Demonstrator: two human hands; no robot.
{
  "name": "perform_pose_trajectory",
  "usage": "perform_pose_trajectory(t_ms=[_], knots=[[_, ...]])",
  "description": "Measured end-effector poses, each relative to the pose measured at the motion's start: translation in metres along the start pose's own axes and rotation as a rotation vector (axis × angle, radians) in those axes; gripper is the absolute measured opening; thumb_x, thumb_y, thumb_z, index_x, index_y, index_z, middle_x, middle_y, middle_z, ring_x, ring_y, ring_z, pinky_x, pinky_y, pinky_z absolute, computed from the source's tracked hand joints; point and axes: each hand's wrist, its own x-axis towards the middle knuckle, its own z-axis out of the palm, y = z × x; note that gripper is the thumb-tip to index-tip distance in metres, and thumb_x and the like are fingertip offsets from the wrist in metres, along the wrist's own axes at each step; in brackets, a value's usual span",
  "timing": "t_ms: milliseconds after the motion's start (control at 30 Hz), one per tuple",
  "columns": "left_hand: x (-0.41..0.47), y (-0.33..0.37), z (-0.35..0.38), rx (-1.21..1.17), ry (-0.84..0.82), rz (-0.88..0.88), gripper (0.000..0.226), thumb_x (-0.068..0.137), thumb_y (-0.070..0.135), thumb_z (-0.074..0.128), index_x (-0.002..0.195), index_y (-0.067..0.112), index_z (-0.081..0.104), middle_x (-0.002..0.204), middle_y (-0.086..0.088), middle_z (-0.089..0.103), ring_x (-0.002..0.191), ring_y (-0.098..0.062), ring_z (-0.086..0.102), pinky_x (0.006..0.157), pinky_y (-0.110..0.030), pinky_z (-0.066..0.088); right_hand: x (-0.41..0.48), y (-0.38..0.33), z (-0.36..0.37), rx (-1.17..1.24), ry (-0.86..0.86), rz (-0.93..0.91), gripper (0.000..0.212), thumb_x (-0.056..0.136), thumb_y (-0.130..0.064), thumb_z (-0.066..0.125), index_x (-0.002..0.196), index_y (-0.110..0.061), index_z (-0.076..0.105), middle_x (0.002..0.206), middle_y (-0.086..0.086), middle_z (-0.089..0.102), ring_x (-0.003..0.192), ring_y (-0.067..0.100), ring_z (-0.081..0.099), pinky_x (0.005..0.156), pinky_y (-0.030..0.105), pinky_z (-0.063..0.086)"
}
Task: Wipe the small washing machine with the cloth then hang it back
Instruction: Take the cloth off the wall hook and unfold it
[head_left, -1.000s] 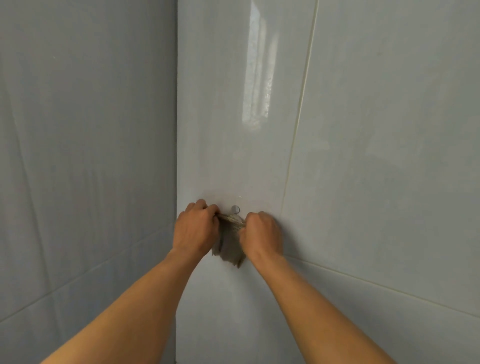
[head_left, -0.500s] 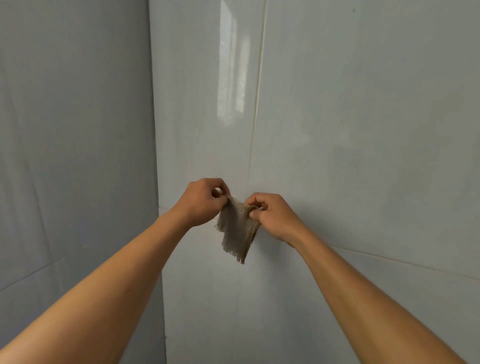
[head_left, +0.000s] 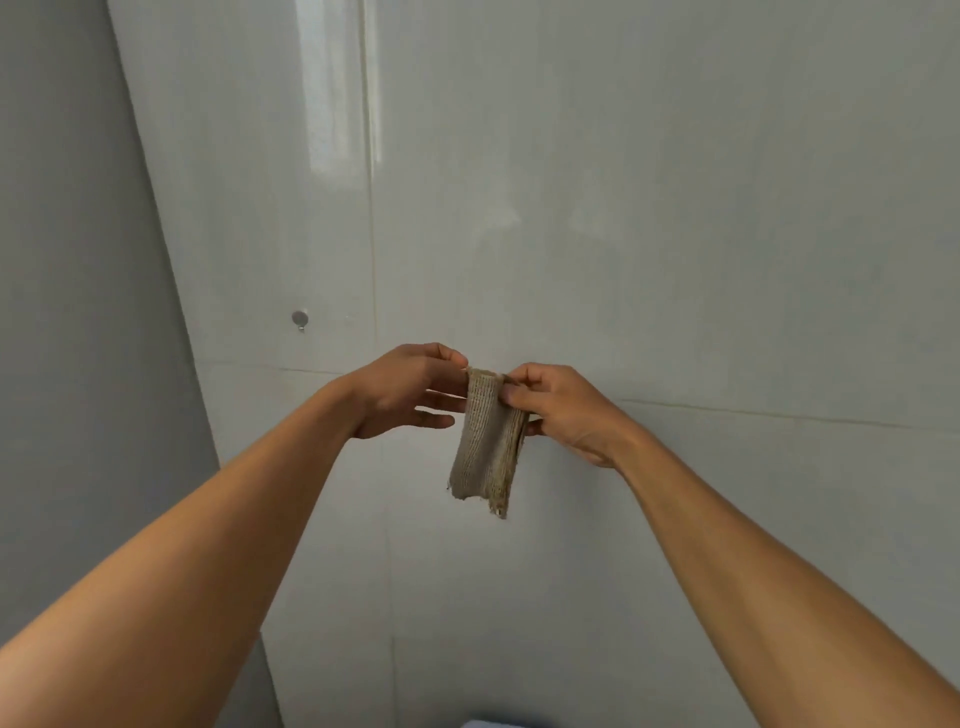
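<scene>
Beige cloth (head_left: 488, 441) hung clear of wall hook (head_left: 300, 318), top pinched by left hand (head_left: 405, 389) and right hand (head_left: 563, 410) fingers. Wiping likely unstarted; next: carry to machine.

We see soft, even light on the glossy pale grey tiled wall (head_left: 675, 208), with a tall white glare streak (head_left: 332, 88) upper left. The plain grey side wall (head_left: 67, 260) lies dimmer. Wide-angle distortion bows the corner line; the beige woven cloth (head_left: 485, 441) looks sharp
</scene>
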Motion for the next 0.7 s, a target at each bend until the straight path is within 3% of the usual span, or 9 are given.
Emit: perform_pose_trajectory(t_ms=[100,200,300,500,700], knots=[[0.015,-0.035,0.027,-0.012,0.004,-0.014,0.01,0.093,0.011,0.053,0.101,0.014,0.059,0.101,-0.008,0.073,0.093,-0.023,0.07,0.077,-0.035,0.053,-0.014,0.042,-0.003,-0.002,0.072,0.016,0.012,0.092,-0.025,0.061,0.096,-0.015,0.065,0.089,0.005,0.068,0.085,0.02,0.06,0.078,0.042,0.049],[0.025,-0.078,0.052,-0.036,-0.066,-0.021,0.031,0.093,0.028,0.049,0.112,0.013,0.068,0.11,-0.008,0.072,0.098,-0.021,0.068,0.084,-0.037,0.052,-0.031,0.089,-0.004,-0.012,0.155,0.013,0.008,0.092,-0.023,0.064,0.093,-0.015,0.065,0.088,0.008,0.07,0.078,0.019,0.061,0.072,0.038,0.047],[0.034,-0.137,0.084,0.161,-0.093,0.049,0.036,0.086,0.039,0.068,0.114,0.017,0.069,0.111,0.0,0.072,0.101,-0.014,0.068,0.088,-0.035,0.054,-0.05,0.149,-0.003,-0.022,0.201,0.008,0.017,0.087,-0.024,0.07,0.097,-0.011,0.065,0.097,0.012,0.074,0.088,0.028,0.068,0.077,0.043,0.052],[0.049,-0.249,0.137,0.181,-0.041,0.108,0.021,0.086,0.018,0.07,0.104,0.007,0.069,0.098,-0.004,0.072,0.089,-0.014,0.068,0.084,-0.035,0.056,-0.097,0.259,0.009,-0.02,0.185,0.058,0.026,0.087,-0.026,0.071,0.11,-0.015,0.067,0.104,0.003,0.075,0.103,0.019,0.068,0.093,0.042,0.051],[0.026,-0.308,0.174,0.169,0.003,0.132,0.006,0.088,0.02,0.068,0.093,0.018,0.07,0.094,-0.001,0.071,0.084,-0.013,0.064,0.069,-0.029,0.051,-0.149,0.324,0.039,0.164,0.073,0.143,0.035,0.086,-0.016,0.071,0.119,-0.01,0.064,0.116,0.01,0.07,0.109,0.023,0.066,0.095,0.042,0.052]])
